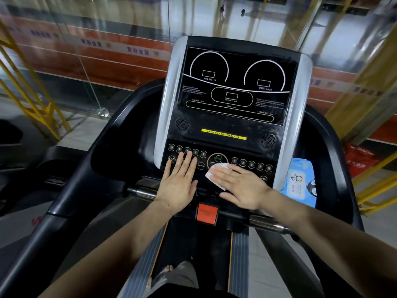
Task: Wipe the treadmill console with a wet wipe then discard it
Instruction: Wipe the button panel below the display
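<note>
Nearby: wipes pack (300, 181) right of console (232, 117).

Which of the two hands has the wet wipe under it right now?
The right hand. Its flat fingers press the white wet wipe onto the console's button panel just below START. The left hand lies flat and bare on the incline buttons.

We are seeing only part of the wet wipe (211, 174); our right hand (240, 187) is covering the rest, along with the console (227, 117) buttons beneath it. Our left hand (179, 183) is hiding more of the keypad at the console's lower left corner. The small print on the display is proving too fine to read. The blue wipe pack (300, 181) is sitting partly behind the console's right edge, its label too small to make out.
</note>
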Demonstrator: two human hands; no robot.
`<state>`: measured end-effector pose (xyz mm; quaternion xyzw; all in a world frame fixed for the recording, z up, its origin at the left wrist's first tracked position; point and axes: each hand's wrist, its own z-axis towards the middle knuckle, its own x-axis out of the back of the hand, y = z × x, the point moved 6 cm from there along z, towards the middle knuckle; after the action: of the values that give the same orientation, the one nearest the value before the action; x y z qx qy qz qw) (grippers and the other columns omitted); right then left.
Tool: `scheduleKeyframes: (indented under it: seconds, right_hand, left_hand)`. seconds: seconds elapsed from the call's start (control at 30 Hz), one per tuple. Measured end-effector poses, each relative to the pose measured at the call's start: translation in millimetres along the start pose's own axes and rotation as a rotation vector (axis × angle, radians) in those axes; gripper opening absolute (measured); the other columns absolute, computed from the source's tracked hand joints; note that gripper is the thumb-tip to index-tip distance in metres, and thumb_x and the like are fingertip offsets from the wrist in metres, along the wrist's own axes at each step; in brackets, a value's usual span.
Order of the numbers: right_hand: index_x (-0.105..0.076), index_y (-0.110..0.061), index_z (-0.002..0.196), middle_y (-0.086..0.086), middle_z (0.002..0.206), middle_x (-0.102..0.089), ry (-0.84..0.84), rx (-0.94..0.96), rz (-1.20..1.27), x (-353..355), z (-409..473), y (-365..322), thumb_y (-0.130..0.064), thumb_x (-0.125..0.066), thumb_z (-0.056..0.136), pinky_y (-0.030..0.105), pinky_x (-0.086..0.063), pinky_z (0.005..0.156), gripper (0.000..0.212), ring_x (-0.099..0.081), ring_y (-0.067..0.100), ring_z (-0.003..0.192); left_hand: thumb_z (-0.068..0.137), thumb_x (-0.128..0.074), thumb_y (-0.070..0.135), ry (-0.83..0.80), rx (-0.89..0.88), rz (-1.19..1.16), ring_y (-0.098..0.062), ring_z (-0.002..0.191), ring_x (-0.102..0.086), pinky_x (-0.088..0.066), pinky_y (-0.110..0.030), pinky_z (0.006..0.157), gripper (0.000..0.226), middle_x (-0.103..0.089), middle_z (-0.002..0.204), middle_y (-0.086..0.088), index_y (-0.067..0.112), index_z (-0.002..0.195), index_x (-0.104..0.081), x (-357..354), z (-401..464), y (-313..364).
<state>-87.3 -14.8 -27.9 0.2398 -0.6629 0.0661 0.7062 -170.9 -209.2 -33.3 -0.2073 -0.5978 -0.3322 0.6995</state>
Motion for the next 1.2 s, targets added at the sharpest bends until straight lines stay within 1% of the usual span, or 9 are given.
scheduleKeyframes:
  seconds: [0.2, 0.3, 0.4, 0.6, 0.73, 0.83, 1.03, 1.1, 1.2]
  right_hand:
    - [-0.008, -0.015, 0.168, 0.005, 0.176, -0.007, 0.088, -0.255, 0.031, 18, 20, 16, -0.054, -0.024, 0.111, 0.043, -0.005, 0.133, 0.07, 0.003, 0.017, 0.163]
    - [-0.005, -0.017, 0.168, 0.005, 0.176, -0.005, 0.023, -0.117, 0.057, -3, 14, -23, -0.054, -0.022, 0.112, 0.044, -0.004, 0.133, 0.07, 0.005, 0.015, 0.163]
    - [-0.011, -0.019, 0.168, 0.001, 0.175, -0.008, -0.006, -0.017, 0.033, -2, 13, -19, -0.056, -0.019, 0.111, 0.04, -0.005, 0.132, 0.069, 0.004, 0.012, 0.162]
    - [-0.01, -0.017, 0.168, 0.002, 0.176, -0.007, 0.071, -0.286, 0.082, 21, 35, 9, -0.056, -0.016, 0.11, 0.042, -0.005, 0.132, 0.07, 0.006, 0.014, 0.163]
    - [-0.012, -0.017, 0.168, 0.003, 0.175, -0.008, 0.05, -0.137, 0.118, -2, 29, -36, -0.054, -0.022, 0.112, 0.043, -0.004, 0.132, 0.068, 0.002, 0.015, 0.163]
    - [-0.016, -0.019, 0.168, 0.0, 0.175, -0.011, 0.022, -0.06, 0.087, -2, 29, -30, -0.055, -0.021, 0.111, 0.04, -0.006, 0.131, 0.067, 0.0, 0.011, 0.162]
    - [-0.011, -0.018, 0.168, 0.001, 0.176, -0.009, 0.08, -0.284, 0.088, 27, 51, 7, -0.053, -0.021, 0.111, 0.038, -0.001, 0.131, 0.068, 0.004, 0.012, 0.162]
    - [-0.005, -0.018, 0.168, 0.0, 0.176, -0.004, 0.068, -0.24, 0.109, 19, 51, -11, -0.053, -0.02, 0.112, 0.041, -0.001, 0.132, 0.068, 0.008, 0.012, 0.162]
    - [-0.005, -0.018, 0.168, 0.0, 0.176, 0.0, -0.004, -0.131, 0.112, 3, 49, -34, -0.054, -0.02, 0.112, 0.04, 0.002, 0.132, 0.068, 0.011, 0.01, 0.162]
  left_hand:
    - [0.107, -0.033, 0.045, 0.001, 0.04, -0.014, -0.025, 0.161, 0.01, -0.005, -0.055, 0.13, 0.071, 0.006, 0.175, -0.007, 0.017, 0.166, -0.006, 2, -9, -1]
    - [0.106, -0.035, 0.048, -0.014, 0.031, 0.009, -0.026, 0.161, 0.01, -0.007, -0.056, 0.13, 0.073, 0.004, 0.175, -0.007, 0.017, 0.166, -0.007, -1, -12, -3]
    - [0.106, -0.034, 0.049, -0.025, 0.017, 0.039, -0.026, 0.161, 0.01, -0.008, -0.057, 0.13, 0.073, 0.005, 0.175, -0.007, 0.018, 0.166, -0.006, 0, -13, -6]
    - [0.107, -0.03, 0.047, -0.033, 0.055, 0.03, -0.027, 0.161, 0.012, -0.004, -0.055, 0.13, 0.071, 0.006, 0.175, -0.006, 0.02, 0.166, -0.003, 2, -20, -8]
    - [0.107, -0.035, 0.044, -0.026, 0.095, -0.005, -0.028, 0.161, 0.01, -0.006, -0.056, 0.13, 0.071, 0.002, 0.175, -0.008, 0.018, 0.166, -0.005, 3, -24, -16]
    - [0.107, -0.036, 0.043, -0.013, 0.102, -0.001, -0.027, 0.161, 0.008, -0.004, -0.055, 0.13, 0.071, 0.001, 0.175, -0.008, 0.018, 0.166, -0.006, 4, -24, -23]
    - [0.105, -0.025, 0.047, -0.015, 0.078, 0.023, -0.028, 0.162, 0.006, -0.004, -0.054, 0.13, 0.07, -0.002, 0.175, -0.009, 0.018, 0.166, -0.009, 6, -19, -36]
    - [0.105, -0.021, 0.048, -0.013, 0.06, 0.039, -0.028, 0.161, 0.01, -0.001, -0.053, 0.13, 0.07, 0.002, 0.175, -0.008, 0.018, 0.166, -0.008, 7, -16, -41]
    - [0.106, -0.028, 0.046, -0.019, 0.057, 0.016, -0.028, 0.161, 0.012, -0.001, -0.054, 0.13, 0.07, 0.006, 0.175, -0.008, 0.017, 0.166, -0.008, 9, -12, -51]
